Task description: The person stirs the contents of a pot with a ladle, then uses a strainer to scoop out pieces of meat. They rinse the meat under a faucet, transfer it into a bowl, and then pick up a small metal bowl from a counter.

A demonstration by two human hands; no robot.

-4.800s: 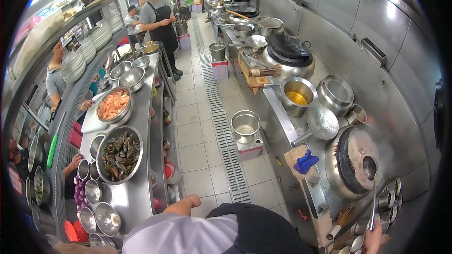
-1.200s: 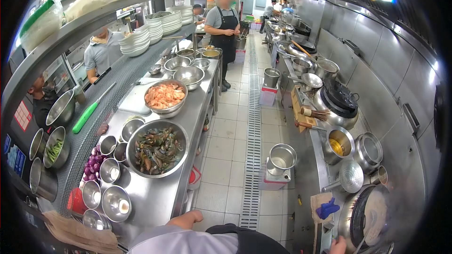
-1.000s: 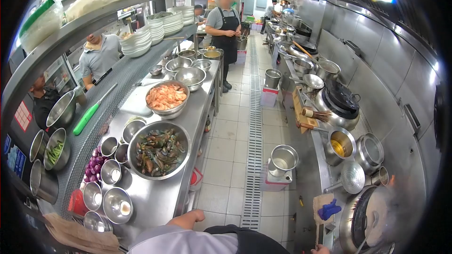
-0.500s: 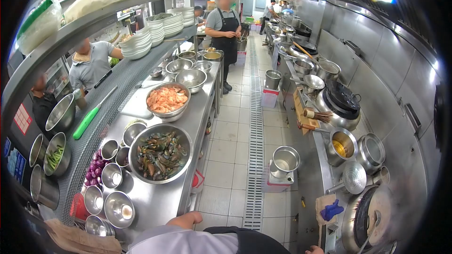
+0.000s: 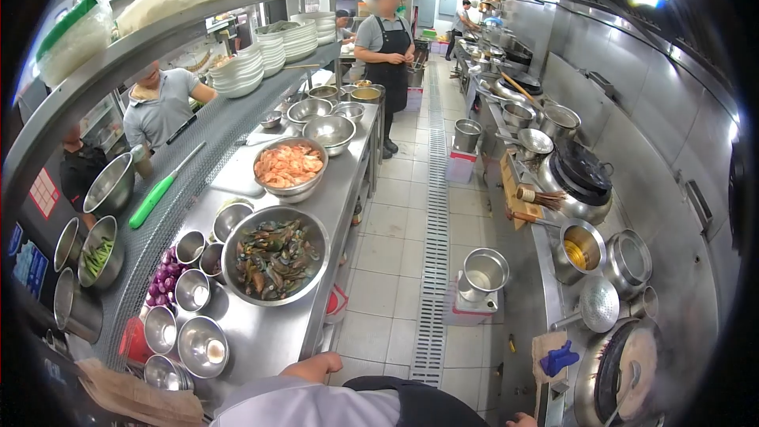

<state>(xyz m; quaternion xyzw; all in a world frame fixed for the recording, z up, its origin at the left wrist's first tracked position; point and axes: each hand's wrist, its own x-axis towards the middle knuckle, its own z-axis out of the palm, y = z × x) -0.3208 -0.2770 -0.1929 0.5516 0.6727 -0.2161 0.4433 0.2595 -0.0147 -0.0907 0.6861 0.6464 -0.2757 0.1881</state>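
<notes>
My left arm [image 5: 316, 366] comes out of a grey sleeve at the bottom, bent beside the counter edge; its fingers cannot be made out. Only a bit of my right hand [image 5: 522, 421] shows at the bottom edge, near the stove side, its fingers mostly cut off. Closest to the left arm is a large steel bowl of mussels [image 5: 277, 257] on the steel counter [image 5: 273, 336]. Beyond it stands a bowl of cooked shrimp [image 5: 290, 164]. Near my right hand lie a blue cloth [image 5: 559, 358] and a wok [image 5: 589, 387] with a ladle [image 5: 632, 375] in it.
Small steel bowls [image 5: 192, 291] and red onions [image 5: 164, 278] line the counter's left. A green-handled tool [image 5: 154, 202] lies on the shelf. A pot of oil [image 5: 579, 253] and a perforated skimmer [image 5: 598, 306] sit right. A co-worker in a black apron [image 5: 387, 63] stands in the aisle.
The whole view has shifted slightly, so things appear a little farther right. My arm and hand stay nearly in place. The bowls and pots have not moved.
</notes>
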